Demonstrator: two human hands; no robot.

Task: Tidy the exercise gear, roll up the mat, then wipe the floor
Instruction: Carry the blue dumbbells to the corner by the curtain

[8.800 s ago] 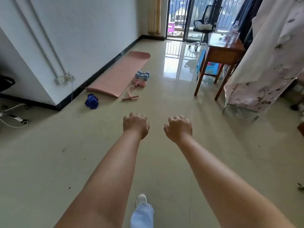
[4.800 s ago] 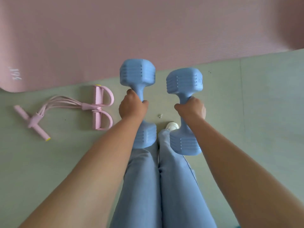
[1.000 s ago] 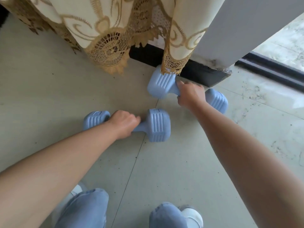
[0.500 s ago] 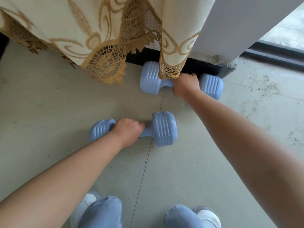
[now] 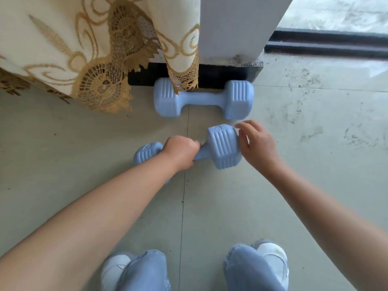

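Observation:
Two light blue dumbbells are on the tiled floor. The far dumbbell (image 5: 202, 99) lies alone against the black skirting, its left end partly behind the curtain's edge. The near dumbbell (image 5: 223, 147) lies just in front of it. My left hand (image 5: 180, 152) is shut around the near dumbbell's handle. My right hand (image 5: 257, 144) is beside that dumbbell's right end, fingers spread, holding nothing. The mat and the other gear are out of view.
A cream and gold lace curtain (image 5: 88, 51) hangs at the upper left. A white wall corner (image 5: 235, 28) with black skirting (image 5: 226, 75) stands ahead. A dark door track (image 5: 327, 45) runs at the upper right. My knees and white shoes are at the bottom.
My right hand has let go of the far dumbbell, which now rests against the skirting, and has moved back beside the near one. My left hand has brought its dumbbell closer to the wall.

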